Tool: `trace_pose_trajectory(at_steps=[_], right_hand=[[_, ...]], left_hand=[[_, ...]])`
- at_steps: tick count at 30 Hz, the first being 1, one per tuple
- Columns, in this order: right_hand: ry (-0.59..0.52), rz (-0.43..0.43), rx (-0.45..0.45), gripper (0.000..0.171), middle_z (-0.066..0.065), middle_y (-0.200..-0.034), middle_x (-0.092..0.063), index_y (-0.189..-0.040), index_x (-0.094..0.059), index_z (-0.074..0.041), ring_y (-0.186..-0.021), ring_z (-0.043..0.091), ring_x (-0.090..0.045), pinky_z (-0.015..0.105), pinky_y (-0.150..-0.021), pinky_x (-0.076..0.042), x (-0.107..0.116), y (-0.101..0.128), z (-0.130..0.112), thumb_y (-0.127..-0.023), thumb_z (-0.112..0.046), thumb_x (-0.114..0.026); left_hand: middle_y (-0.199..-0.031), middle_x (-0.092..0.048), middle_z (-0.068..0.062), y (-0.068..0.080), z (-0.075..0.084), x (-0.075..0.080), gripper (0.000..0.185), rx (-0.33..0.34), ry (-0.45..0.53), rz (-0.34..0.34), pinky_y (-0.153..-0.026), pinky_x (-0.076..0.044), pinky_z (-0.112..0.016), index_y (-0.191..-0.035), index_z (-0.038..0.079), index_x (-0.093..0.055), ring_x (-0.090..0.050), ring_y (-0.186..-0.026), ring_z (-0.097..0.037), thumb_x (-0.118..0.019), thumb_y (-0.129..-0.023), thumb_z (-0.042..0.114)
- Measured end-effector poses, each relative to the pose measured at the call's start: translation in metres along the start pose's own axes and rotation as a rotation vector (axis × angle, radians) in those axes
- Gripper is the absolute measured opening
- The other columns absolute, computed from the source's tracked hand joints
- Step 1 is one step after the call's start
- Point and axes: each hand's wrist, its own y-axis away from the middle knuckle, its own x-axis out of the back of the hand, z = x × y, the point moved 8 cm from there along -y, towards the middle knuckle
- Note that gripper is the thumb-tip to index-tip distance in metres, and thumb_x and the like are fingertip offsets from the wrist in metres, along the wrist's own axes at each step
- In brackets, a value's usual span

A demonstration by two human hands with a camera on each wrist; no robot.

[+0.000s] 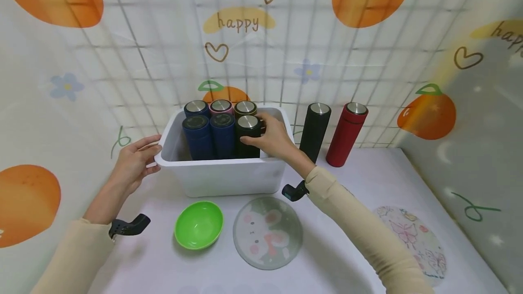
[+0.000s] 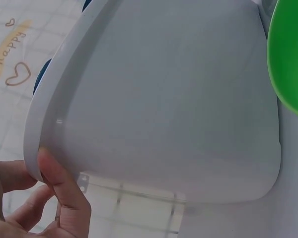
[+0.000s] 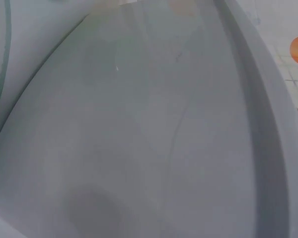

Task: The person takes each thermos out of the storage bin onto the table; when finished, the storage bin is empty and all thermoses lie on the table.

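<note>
Black flask going into the bin's front row.

My right hand point(image 1: 273, 139) wraps the black flask point(image 1: 248, 136) inside the white bin point(image 1: 220, 175), right of the blue ones; my left hand point(image 1: 135, 160) clasps the bin's left rim. Best lowered straight.

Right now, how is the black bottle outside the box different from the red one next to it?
The black bottle is black, the red bottle red. The black bottle stands nearer the white box; the red bottle stands farther right and leans a bit more. Both have silver caps and stand untouched.
</note>
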Motion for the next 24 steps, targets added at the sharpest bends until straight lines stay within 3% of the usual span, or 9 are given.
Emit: trace_pose_trajectory(at_steps=[18,24], right_hand=[[0.001,0.007,-0.009,0.066,0.007,-0.108,-0.069,-0.129,-0.058,-0.006,-0.095,0.019,-0.065,0.034,-0.078,-0.055,0.0016,0.0032,-0.0017,-0.076,-0.031,-0.088],[0.002,0.006,-0.002,0.068,0.007,-0.111,-0.068,-0.132,-0.057,-0.006,-0.096,0.019,-0.065,0.034,-0.080,-0.054,0.0021,0.0038,-0.0030,-0.077,-0.031,-0.088]], left_hand=[[-0.102,-0.071,0.002,0.0005,-0.0002,-0.0003,0.048,-0.003,-0.035,0.000,-0.059,-0.057,-0.026,-0.138,-0.001,-0.047,-0.069,-0.074,-0.014,-0.068,-0.097,0.012],[-0.102,-0.071,0.002,0.0020,0.0013,-0.0012,0.044,0.002,-0.024,-0.008,-0.059,-0.057,-0.026,-0.136,0.001,-0.050,-0.069,-0.075,-0.015,-0.067,-0.097,0.011]])
